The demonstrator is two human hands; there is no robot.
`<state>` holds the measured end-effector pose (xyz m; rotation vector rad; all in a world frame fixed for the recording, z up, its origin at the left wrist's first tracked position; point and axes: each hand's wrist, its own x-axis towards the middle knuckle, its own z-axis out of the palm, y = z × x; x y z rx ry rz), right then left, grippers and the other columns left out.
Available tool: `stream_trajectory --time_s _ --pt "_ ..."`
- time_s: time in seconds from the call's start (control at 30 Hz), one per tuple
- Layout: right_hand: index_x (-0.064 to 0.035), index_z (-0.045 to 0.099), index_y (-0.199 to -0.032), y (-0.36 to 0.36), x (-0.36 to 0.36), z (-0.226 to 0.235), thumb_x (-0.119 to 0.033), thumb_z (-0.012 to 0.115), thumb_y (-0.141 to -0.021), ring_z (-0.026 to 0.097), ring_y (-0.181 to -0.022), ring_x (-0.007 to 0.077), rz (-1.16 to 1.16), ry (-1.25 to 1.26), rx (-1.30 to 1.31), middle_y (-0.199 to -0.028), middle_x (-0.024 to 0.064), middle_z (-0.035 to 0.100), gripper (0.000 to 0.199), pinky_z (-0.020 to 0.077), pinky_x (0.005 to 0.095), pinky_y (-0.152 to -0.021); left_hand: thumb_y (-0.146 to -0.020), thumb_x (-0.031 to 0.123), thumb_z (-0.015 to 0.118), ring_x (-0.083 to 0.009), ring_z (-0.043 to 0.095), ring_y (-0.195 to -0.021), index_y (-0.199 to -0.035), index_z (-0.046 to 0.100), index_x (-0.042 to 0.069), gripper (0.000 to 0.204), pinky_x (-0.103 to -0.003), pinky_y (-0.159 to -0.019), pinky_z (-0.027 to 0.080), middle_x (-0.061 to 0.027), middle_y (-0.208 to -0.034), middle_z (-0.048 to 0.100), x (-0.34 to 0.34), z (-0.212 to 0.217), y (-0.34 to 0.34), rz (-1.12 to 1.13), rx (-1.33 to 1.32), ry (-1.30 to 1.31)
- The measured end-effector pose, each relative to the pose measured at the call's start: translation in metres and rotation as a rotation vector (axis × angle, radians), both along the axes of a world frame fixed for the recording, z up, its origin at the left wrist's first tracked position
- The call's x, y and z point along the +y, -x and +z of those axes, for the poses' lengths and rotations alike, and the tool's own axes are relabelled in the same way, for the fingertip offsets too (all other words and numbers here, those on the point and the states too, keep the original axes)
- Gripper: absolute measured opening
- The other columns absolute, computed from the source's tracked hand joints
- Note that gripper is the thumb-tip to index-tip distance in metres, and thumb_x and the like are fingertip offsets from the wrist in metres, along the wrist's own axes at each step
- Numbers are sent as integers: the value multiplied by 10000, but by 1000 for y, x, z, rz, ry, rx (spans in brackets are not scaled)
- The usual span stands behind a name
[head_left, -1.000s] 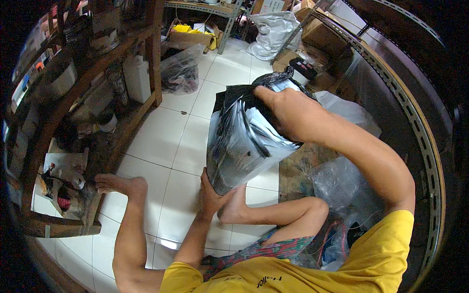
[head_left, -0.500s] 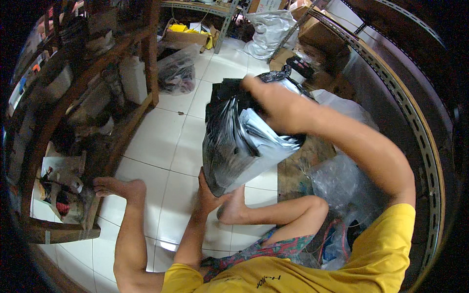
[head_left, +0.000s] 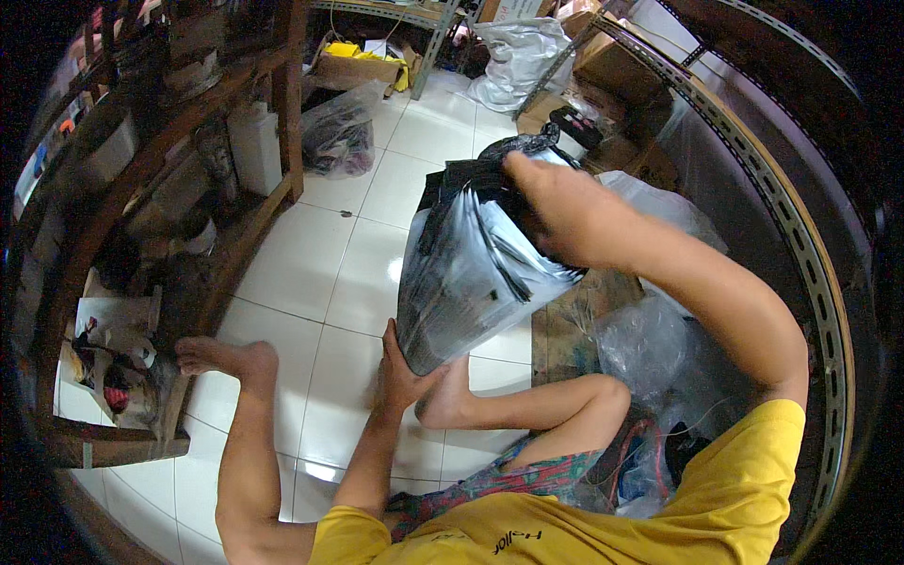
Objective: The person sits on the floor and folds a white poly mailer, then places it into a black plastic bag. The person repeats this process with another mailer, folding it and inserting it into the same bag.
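A thick stack of black and white plastic mailing bags [head_left: 457, 287] is held tilted above the floor in front of me. Its sheets fan apart along the top right edge. My left hand [head_left: 410, 375] grips the bottom corner from below, thumb along the side. Across the top edge lies my right hand [head_left: 570, 217], its fingers curled down over the sheets and the fingertips mostly hidden. Behind it, a crumpled black plastic piece [head_left: 527, 143] sticks up at the stack's far edge.
A wooden rack [head_left: 240, 240] stands to the left, a metal-edged shelf [head_left: 810, 226] to the right. Clear plastic bags [head_left: 645, 348] lie beside my right knee. Farther off are a bag of dark items [head_left: 339, 137], a cardboard box [head_left: 358, 71] and a white sack [head_left: 518, 61].
The stack has shifted slightly right, its fanned sheets now turned more into view. My right hand has moved a little right along the top edge; my left keeps its hold.
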<state>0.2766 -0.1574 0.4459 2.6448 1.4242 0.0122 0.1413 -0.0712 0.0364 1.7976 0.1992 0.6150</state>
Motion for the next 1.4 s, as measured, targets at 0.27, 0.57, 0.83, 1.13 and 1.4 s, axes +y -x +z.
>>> stream_trajectory --time_s 0.27,0.57,0.83,1.13,1.4 --pt "29 584 -1027 -2 -4 5 -9 643 -804 663 -920 473 165 -264 -96 -1002 278 655 233 554 501 -784 -615 378 945 -505 413 -1344 -1531 93 -58 1325 -538 -1097 398 -341 -1484 316 2 12 -1 -14 52 46" --pt "-16 640 -972 2 -6 3 -30 669 -761 660 -862 434 171 -287 -134 -915 202 638 213 546 506 -736 -629 366 944 -507 420 -1334 -1533 88 -49 1312 -544 -1088 403 -340 -1475 319 2 10 0 2 20 -20" --pt "-38 645 -941 11 -6 7 -39 658 -746 662 -893 391 237 -258 -270 -861 166 625 196 560 486 -721 -631 347 942 -496 416 -1337 -1542 87 -15 1301 -545 -1087 404 -319 -1489 309 4 12 0 3 5 -36" --pt "-24 631 -981 24 -11 18 -51 670 -749 684 -885 402 186 -45 -177 -894 173 663 237 564 486 -746 -623 335 942 -483 395 -1355 -1535 114 -26 1284 -540 -1117 360 -309 -1490 311 1 7 -2 6 -65 -11" --pt "3 467 -1225 9 3 18 -47 650 -813 687 -891 459 241 155 90 -933 287 682 453 560 527 -741 -612 353 948 -497 363 -1381 -1534 86 -48 1324 -543 -1136 342 -332 -1513 281 6 3 1 -22 -8 -6"
